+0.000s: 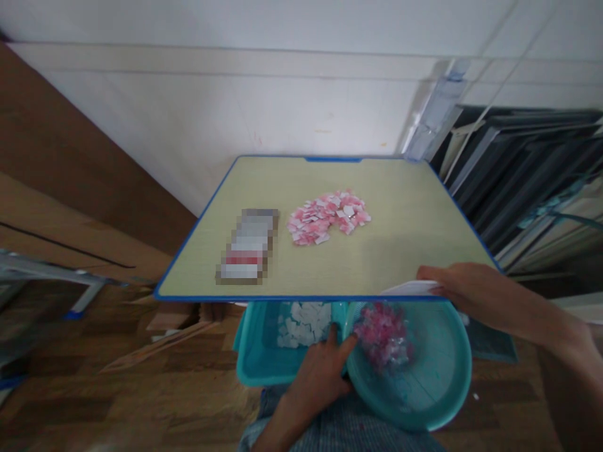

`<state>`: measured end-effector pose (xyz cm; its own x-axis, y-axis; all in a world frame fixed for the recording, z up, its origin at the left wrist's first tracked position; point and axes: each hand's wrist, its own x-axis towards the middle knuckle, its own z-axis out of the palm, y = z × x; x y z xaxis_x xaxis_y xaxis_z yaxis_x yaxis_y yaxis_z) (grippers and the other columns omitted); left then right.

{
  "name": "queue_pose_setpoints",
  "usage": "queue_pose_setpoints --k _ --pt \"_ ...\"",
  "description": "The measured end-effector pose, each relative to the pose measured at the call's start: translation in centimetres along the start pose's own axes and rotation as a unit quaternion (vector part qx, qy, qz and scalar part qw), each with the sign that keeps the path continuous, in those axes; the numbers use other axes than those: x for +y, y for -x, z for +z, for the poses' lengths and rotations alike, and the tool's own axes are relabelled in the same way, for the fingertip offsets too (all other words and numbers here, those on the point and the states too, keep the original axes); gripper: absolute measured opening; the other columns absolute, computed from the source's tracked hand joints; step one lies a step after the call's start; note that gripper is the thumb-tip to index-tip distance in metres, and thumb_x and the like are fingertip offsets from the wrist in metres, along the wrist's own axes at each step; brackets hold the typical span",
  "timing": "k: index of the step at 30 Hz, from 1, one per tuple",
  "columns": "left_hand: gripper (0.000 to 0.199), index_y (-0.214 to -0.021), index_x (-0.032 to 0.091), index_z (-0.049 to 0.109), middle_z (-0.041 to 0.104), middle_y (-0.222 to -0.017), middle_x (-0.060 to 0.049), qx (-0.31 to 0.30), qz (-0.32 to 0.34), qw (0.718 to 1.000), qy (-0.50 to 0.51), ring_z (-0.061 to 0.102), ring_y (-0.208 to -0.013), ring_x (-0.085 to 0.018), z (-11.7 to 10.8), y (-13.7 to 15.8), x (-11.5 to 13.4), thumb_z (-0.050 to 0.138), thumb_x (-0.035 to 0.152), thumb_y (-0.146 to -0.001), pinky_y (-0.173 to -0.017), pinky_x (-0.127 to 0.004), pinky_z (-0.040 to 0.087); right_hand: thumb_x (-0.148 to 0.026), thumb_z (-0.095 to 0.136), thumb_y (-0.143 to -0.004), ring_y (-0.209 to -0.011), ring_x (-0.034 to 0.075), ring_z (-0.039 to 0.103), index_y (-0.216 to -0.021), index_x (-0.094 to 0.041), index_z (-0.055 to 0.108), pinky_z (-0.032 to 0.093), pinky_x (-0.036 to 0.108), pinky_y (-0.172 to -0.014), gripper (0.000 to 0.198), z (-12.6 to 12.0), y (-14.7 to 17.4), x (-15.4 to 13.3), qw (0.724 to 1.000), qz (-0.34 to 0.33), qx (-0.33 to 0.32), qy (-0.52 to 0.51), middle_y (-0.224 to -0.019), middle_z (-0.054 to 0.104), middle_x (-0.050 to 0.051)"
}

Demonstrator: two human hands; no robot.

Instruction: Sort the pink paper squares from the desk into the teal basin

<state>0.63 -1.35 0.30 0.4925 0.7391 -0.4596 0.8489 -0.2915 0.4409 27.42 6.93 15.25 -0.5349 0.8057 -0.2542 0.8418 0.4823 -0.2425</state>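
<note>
My right hand (455,285) is closed on a thin white flat piece (409,288), perhaps a card or scraper, at the table's front right edge. My left hand (323,367) is lower, between two teal containers. Its thumb crosses the rim of the round basin (436,419), and another finger points toward the rectangular tub (264,375); the remaining fingers are partly hidden. Pink and clear small pieces (384,336) lie in the round basin. White flat pieces (304,323) lie in the tub. A spread of pink-and-white pieces (327,216) rests on the folding table (400,207).
A blurred-out phone-like object (247,245) lies at the table's left. A clear plastic bottle (436,113) stands at the back right corner by the wall. Dark flat panels (522,150) lean on the right. Cardboard (85,207) and a metal frame (56,267) are on the left.
</note>
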Motion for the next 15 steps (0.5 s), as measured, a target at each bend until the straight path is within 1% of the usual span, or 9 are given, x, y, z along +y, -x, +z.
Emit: queue_pose_setpoints --k 2,3,5,7,8,10,13,15 --pt "0.097 -0.141 0.035 0.029 0.027 -0.147 -0.016 -0.013 0.005 1.000 0.001 0.054 -0.109 -0.037 -0.04 0.14 -0.10 0.079 0.053 -0.060 -0.090 -0.043 0.042 -0.031 0.038 -0.093 -0.066 0.018 0.060 -0.085 -0.024 0.055 0.038 0.029 -0.057 0.020 0.22 0.15 -0.34 0.999 0.011 -0.034 -0.006 -0.068 0.063 0.001" --pt "0.099 -0.141 0.034 0.029 0.027 -0.147 -0.016 -0.014 0.009 1.000 0.002 0.053 -0.111 -0.038 -0.02 0.22 -0.15 0.079 0.058 -0.059 -0.090 -0.044 0.041 -0.032 0.036 -0.094 -0.065 0.018 0.060 -0.085 -0.024 0.054 0.037 0.029 -0.057 0.021 0.26 0.12 -0.43 0.999 0.015 -0.046 -0.004 -0.068 0.062 0.001" --pt "0.090 -0.139 0.034 0.033 0.029 -0.146 -0.017 -0.005 0.016 1.000 0.002 0.054 -0.110 -0.037 0.05 0.40 -0.20 0.073 0.063 -0.065 -0.090 -0.044 0.042 -0.031 0.035 -0.094 -0.064 0.018 0.060 -0.085 -0.023 0.052 0.036 0.029 -0.057 0.021 0.25 -0.01 -0.47 0.999 0.027 -0.046 0.011 -0.067 0.062 0.002" --pt "0.077 -0.136 0.033 0.038 0.031 -0.145 -0.018 0.009 0.020 1.000 -0.001 0.057 -0.105 -0.035 0.11 0.55 -0.20 0.068 0.063 -0.072 -0.086 -0.043 0.044 -0.029 0.034 -0.094 -0.064 0.019 0.060 -0.086 -0.023 0.052 0.036 0.029 -0.056 0.021 0.19 -0.13 -0.38 0.998 0.038 -0.048 0.023 -0.067 0.062 0.003" --pt "0.075 -0.135 0.032 0.039 0.032 -0.144 -0.018 0.013 0.022 1.000 -0.003 0.058 -0.103 -0.035 0.13 0.60 -0.19 0.068 0.062 -0.073 -0.085 -0.043 0.045 -0.029 0.034 -0.094 -0.064 0.019 0.060 -0.086 -0.023 0.052 0.036 0.029 -0.056 0.020 0.17 -0.16 -0.30 0.998 0.042 -0.047 0.025 -0.068 0.062 0.003" --pt "0.079 -0.135 0.031 0.039 0.033 -0.143 -0.019 0.011 0.024 1.000 -0.005 0.058 -0.103 -0.035 0.12 0.62 -0.16 0.070 0.063 -0.069 -0.085 -0.043 0.045 -0.029 0.033 -0.093 -0.066 0.020 0.060 -0.087 -0.023 0.053 0.036 0.030 -0.056 0.022 0.19 -0.19 -0.13 0.998 0.043 -0.043 0.026 -0.069 0.062 0.004" --pt "0.087 -0.134 0.031 0.039 0.033 -0.143 -0.019 0.004 0.020 1.000 -0.004 0.058 -0.104 -0.037 0.10 0.49 -0.13 0.072 0.067 -0.063 -0.085 -0.045 0.045 -0.038 0.036 -0.093 -0.071 0.023 0.062 -0.091 -0.023 0.056 0.037 0.032 -0.060 0.025 0.43 -0.24 -0.02 0.998 0.044 -0.037 0.035 -0.073 0.064 0.005" --pt "0.088 -0.132 0.028 0.040 0.033 -0.143 -0.020 0.001 0.020 1.000 -0.007 0.058 -0.103 -0.038 0.14 0.36 -0.08 0.074 0.067 -0.060 -0.084 -0.045 0.046 -0.040 0.037 -0.092 -0.074 0.025 0.062 -0.095 -0.023 0.057 0.037 0.033 -0.062 0.026 0.69 -0.36 -0.10 0.996 0.060 -0.025 0.061 -0.075 0.064 0.006"
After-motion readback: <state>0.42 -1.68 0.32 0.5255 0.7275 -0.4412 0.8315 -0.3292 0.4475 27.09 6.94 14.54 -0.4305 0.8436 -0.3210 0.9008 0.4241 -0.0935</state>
